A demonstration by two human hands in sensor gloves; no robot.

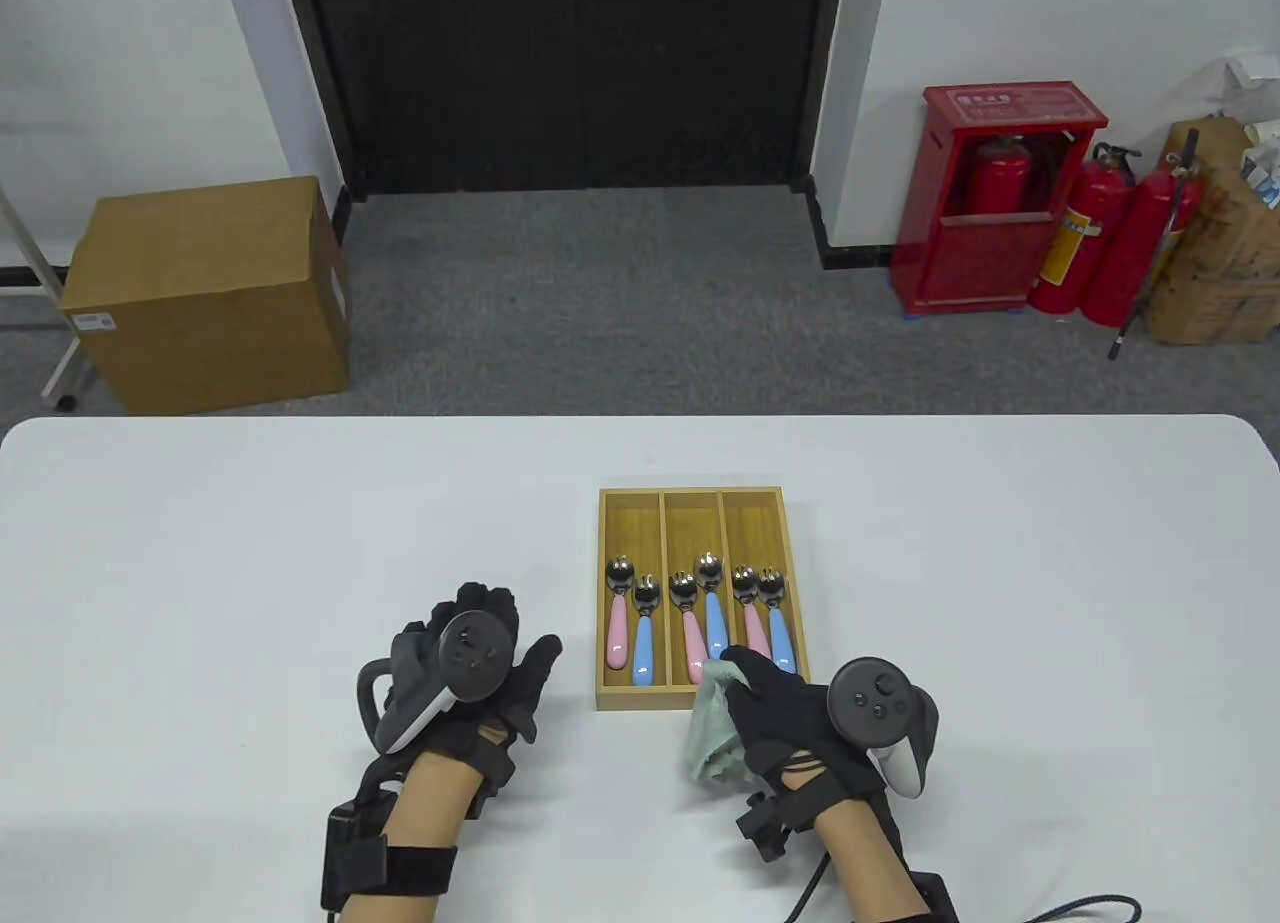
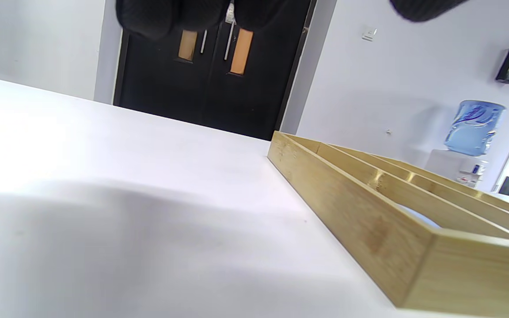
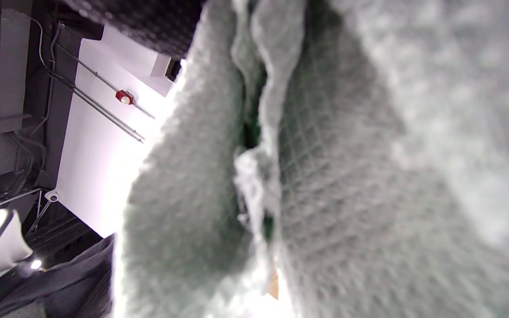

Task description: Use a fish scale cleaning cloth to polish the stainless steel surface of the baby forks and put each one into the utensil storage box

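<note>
gripping the cloth (image 1: 712, 738) in my right hand (image 1: 790, 723) at the box (image 1: 690, 499) of six forks (image 1: 617, 613), my left hand (image 1: 480, 673) rests flat, fingers spread, on the table (image 1: 200, 563).

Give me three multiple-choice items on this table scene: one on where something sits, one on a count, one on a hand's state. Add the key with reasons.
1. Where is the utensil storage box relative to the left hand?
A. To its left
B. To its right
C. Under it

2. How many baby forks lie in the box?
A. Four
B. Five
C. Six

3. What is the right hand doing?
A. Holding the cleaning cloth in its grip
B. Resting flat and empty on the table
C. Holding a pink fork above the box

Key:
1 B: in the table view the box sits right of the left hand, apart from it.
2 C: each of the three compartments holds one pink-handled and one blue-handled fork.
3 A: the pale green cloth is bunched in the fingers at the box's near edge, and it fills the right wrist view.
</note>
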